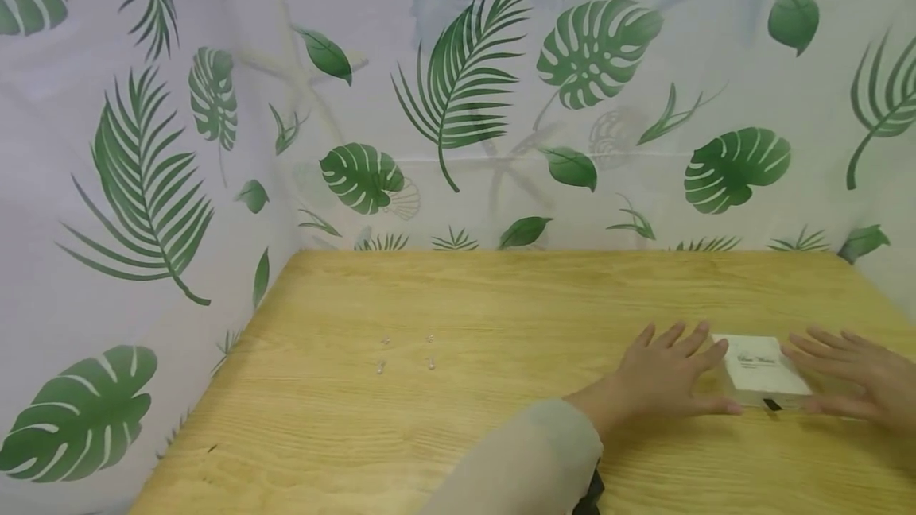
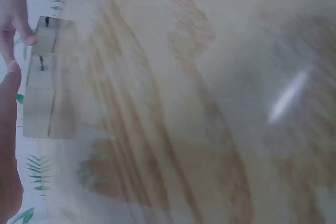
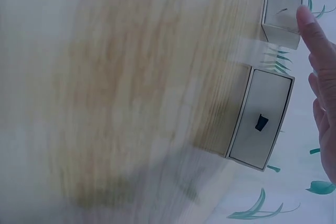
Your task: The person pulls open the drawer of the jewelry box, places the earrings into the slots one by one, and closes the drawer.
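Observation:
A flat white box point(image 1: 766, 376) with dark lettering on its lid and a black ribbon tab point(image 1: 772, 404) at its front lies at the right of the table. My left hand point(image 1: 658, 376) is at its left side, fingers spread and the thumb by its near left corner. On the other side my right hand point(image 1: 855, 376) extends loosely straight fingers to the box's right edge. Whether either hand presses on it I cannot tell. In the right wrist view, the right thumb point(image 3: 311, 24) is at this box point(image 3: 283, 6); a second box point(image 3: 260, 119) with a black tab stands beside it.
Several tiny shiny pieces, perhaps earrings point(image 1: 432, 364), lie in two rows on the left half of the wooden table point(image 1: 501, 292). A small dark sliver point(image 1: 211, 448) is near the left edge. Leaf-patterned cloth point(image 1: 487, 205) hangs behind and at the left.

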### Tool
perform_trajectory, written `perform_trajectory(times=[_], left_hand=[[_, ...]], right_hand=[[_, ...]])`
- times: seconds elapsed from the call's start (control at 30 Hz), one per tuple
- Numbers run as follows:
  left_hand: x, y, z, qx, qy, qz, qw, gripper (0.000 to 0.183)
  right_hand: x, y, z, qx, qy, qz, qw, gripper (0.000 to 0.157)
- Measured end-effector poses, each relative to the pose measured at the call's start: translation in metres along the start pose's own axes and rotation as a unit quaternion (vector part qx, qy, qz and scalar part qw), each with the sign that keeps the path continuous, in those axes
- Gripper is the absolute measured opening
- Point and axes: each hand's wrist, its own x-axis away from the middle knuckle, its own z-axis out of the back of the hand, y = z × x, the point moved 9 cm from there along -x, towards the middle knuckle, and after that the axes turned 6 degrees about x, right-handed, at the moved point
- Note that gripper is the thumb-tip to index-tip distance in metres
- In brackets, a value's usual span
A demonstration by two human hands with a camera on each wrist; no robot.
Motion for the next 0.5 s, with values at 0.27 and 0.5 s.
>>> perform_trajectory(times=[0.27, 0.5], left_hand=[[-0.011, 0.004, -0.015, 0.010, -0.007, 0.010, 0.9999, 0.074], [-0.019, 0.004, -0.019, 0.036, -0.019, 0.029, 0.9987, 0.070]], right_hand=[[0.004, 0.001, -0.006, -0.013, -0.023, -0.012, 1.000, 0.091], [0.005, 0.009, -0.017, -0.051, -0.062, -0.051, 0.995, 0.086]])
